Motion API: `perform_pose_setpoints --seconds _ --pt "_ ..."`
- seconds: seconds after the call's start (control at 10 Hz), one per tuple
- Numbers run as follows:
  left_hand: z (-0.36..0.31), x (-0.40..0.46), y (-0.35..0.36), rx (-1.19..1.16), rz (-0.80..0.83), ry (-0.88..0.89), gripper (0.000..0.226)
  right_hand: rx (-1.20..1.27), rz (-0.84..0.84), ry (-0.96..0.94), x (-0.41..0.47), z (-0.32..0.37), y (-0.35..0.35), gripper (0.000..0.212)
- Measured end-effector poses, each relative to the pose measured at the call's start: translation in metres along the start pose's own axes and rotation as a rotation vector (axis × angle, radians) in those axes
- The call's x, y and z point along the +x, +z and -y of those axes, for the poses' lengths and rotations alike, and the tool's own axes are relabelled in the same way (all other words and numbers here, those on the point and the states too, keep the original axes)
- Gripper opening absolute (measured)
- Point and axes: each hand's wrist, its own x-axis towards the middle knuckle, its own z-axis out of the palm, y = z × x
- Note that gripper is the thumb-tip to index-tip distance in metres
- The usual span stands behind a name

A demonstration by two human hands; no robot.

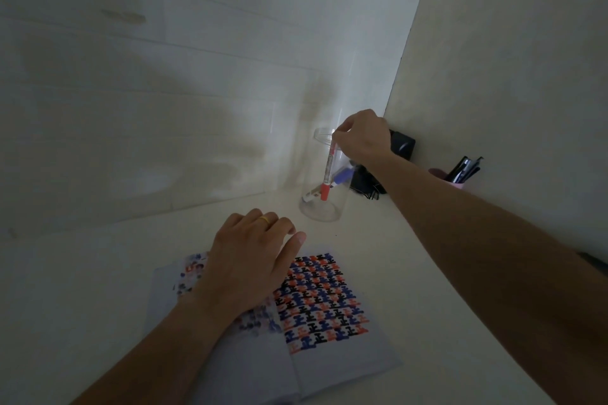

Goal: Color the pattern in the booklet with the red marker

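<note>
An open booklet (329, 362) lies on the white desk, its right page covered by a pattern (320, 299) of red, blue and black shapes. My left hand (250, 260) rests flat on the booklet across the fold, a gold ring on one finger. My right hand (362, 138) pinches the top end of the red marker (327, 174), which stands almost upright inside a clear glass jar (320, 204), red cap down. A blue marker (342, 178) lies slanted in the same jar.
A pink cup (455, 182) of dark pens stands at the right by the side wall. A black object (401, 145) and black clips (370, 189) sit in the corner behind the jar. Walls close the desk at back and right.
</note>
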Motion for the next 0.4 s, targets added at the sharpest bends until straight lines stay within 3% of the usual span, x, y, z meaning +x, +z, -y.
perform_pose_setpoints --seconds 0.2,0.4 --pt "0.000 0.001 -0.001 -0.001 0.021 -0.009 0.042 0.086 -0.044 -0.012 -0.012 -0.001 -0.015 0.017" --pt "-0.007 -0.003 -0.002 -0.039 0.038 -0.006 0.040 0.223 -0.096 -0.048 -0.097 -0.023 -0.040 0.016"
